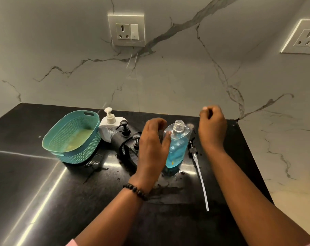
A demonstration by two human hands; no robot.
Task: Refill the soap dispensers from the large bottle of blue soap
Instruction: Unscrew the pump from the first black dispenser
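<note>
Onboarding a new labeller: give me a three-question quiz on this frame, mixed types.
1. True or false: the clear bottle of blue soap has its pump screwed on.
2. What lies on the counter just right of that bottle?
3. Which hand is beside the bottle's body: (a) left hand (b) right hand?

Key: 1. False, its neck is open. 2. The removed pump with its long tube. 3. (a); the right hand is raised, loosely closed.

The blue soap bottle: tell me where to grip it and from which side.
Grip the blue soap bottle around its broad mid-body, from its left, where the left hand is already beside it. It stands upright and uncapped, so keep it vertical. The narrow neck gives less hold, and the pump lies to its right.
</note>
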